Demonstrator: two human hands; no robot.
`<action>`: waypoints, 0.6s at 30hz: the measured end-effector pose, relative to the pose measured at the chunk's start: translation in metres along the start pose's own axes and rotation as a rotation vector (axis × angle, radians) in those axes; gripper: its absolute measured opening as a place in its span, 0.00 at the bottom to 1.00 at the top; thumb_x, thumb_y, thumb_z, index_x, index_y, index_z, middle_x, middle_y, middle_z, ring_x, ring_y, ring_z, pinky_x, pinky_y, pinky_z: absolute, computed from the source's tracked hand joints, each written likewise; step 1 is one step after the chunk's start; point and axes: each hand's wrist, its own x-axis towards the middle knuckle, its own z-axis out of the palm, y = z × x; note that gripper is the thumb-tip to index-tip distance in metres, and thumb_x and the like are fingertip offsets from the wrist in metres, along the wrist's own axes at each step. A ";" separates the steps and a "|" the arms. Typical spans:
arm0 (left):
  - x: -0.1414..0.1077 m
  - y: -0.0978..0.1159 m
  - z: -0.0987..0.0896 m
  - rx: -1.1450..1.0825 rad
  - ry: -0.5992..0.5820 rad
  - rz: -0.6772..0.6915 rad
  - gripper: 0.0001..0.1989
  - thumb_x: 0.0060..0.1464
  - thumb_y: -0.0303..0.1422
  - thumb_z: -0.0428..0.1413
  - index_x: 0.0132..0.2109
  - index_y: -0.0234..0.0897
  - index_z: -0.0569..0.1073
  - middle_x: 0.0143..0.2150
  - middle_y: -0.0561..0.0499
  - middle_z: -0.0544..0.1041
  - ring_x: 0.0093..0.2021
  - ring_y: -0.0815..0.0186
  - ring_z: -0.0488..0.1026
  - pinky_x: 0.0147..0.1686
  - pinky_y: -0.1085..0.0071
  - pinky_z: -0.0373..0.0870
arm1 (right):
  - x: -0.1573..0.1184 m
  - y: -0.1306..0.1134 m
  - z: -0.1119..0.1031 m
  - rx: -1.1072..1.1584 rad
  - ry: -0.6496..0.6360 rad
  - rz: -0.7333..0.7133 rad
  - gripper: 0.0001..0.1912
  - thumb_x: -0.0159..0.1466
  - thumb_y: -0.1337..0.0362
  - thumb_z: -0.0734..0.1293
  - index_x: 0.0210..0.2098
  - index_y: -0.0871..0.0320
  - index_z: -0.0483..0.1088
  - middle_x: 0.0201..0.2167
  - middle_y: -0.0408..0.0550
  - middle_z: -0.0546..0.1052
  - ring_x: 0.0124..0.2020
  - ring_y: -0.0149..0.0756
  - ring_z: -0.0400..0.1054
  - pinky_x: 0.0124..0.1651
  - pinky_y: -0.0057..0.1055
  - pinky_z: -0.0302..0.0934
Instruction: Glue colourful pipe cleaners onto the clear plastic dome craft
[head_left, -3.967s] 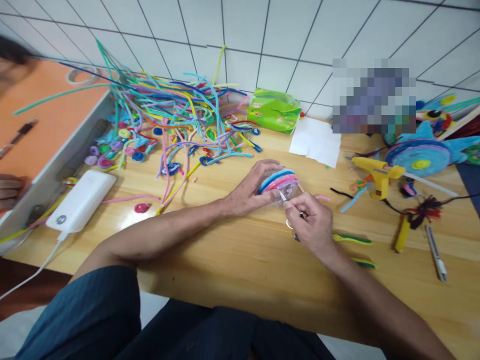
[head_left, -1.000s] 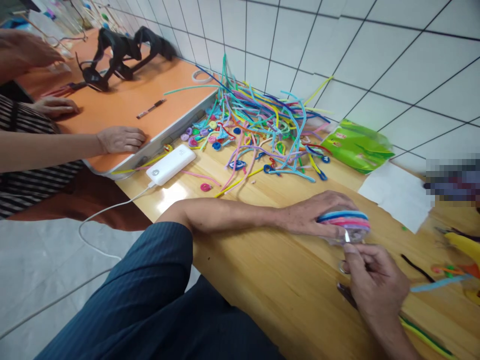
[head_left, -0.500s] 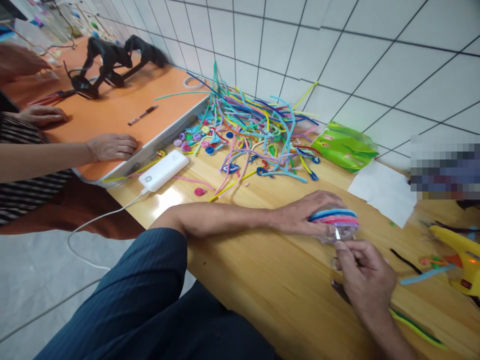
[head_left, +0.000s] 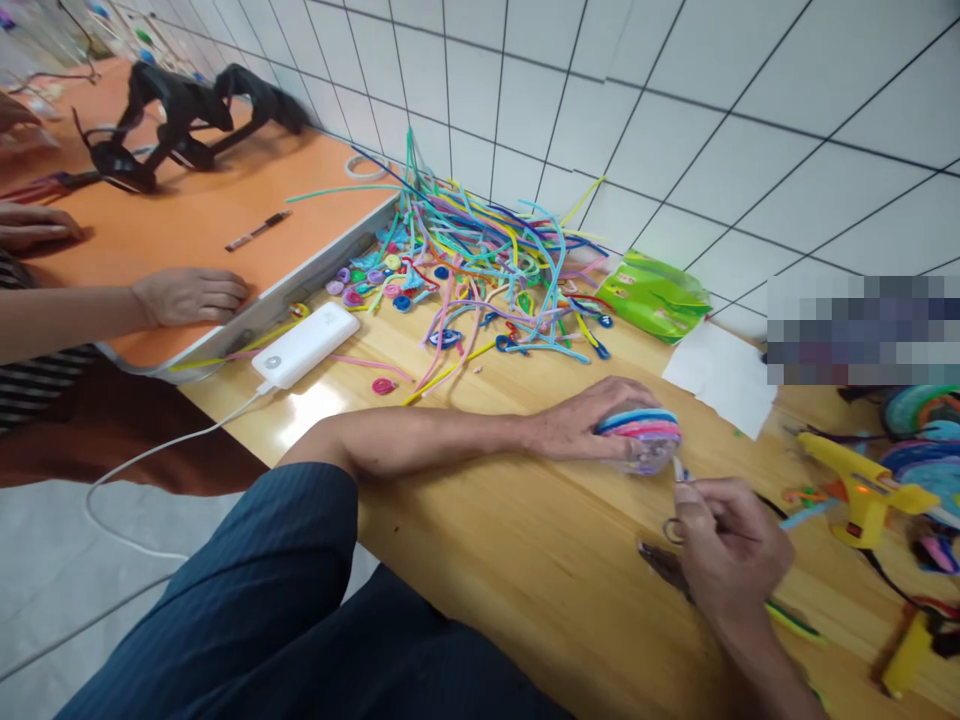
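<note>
While left hand clasps one striped piece, right hand pinches one pale sliver; one power bank by tabletop's left edge.

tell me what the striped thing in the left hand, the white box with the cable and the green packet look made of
Striped thing: matte, soft-edged bands, perhaps fuzzy pipe cleaner; its clear lower part glints like plastic. White box: probably hard plastic, given the smooth, even surface. Green packet: likely thin plastic film, being glossy and crumpled.
</note>
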 end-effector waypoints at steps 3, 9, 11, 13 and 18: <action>0.000 0.003 0.000 0.001 -0.002 -0.014 0.31 0.69 0.49 0.65 0.70 0.39 0.71 0.73 0.35 0.76 0.77 0.48 0.73 0.81 0.47 0.67 | 0.018 -0.004 -0.018 -0.040 0.052 0.083 0.14 0.63 0.48 0.76 0.32 0.49 0.75 0.22 0.40 0.76 0.22 0.38 0.70 0.29 0.35 0.63; 0.001 0.004 0.000 -0.016 -0.003 -0.010 0.31 0.69 0.50 0.65 0.70 0.38 0.72 0.71 0.34 0.76 0.76 0.46 0.73 0.81 0.43 0.66 | 0.086 0.012 -0.041 -0.480 -0.147 0.157 0.22 0.62 0.40 0.66 0.40 0.50 0.77 0.29 0.50 0.81 0.34 0.52 0.76 0.43 0.46 0.66; 0.001 0.002 0.000 -0.026 0.001 -0.005 0.32 0.68 0.50 0.66 0.70 0.39 0.72 0.71 0.35 0.76 0.76 0.45 0.73 0.81 0.42 0.66 | 0.098 0.027 -0.038 -0.556 -0.179 0.127 0.21 0.63 0.42 0.63 0.42 0.50 0.77 0.33 0.53 0.83 0.37 0.53 0.77 0.45 0.47 0.65; 0.001 0.001 0.001 -0.022 -0.002 -0.010 0.33 0.67 0.49 0.67 0.71 0.39 0.72 0.72 0.34 0.76 0.77 0.45 0.72 0.81 0.42 0.65 | 0.104 0.042 -0.032 -0.568 -0.204 0.093 0.21 0.63 0.44 0.63 0.43 0.50 0.78 0.34 0.54 0.84 0.38 0.54 0.77 0.44 0.47 0.65; 0.001 0.001 0.000 -0.006 -0.013 -0.061 0.33 0.66 0.45 0.69 0.72 0.40 0.72 0.73 0.36 0.75 0.78 0.46 0.71 0.82 0.44 0.64 | 0.100 0.063 -0.028 -0.538 -0.100 -0.108 0.18 0.63 0.46 0.65 0.39 0.51 0.77 0.40 0.60 0.86 0.46 0.58 0.78 0.55 0.55 0.69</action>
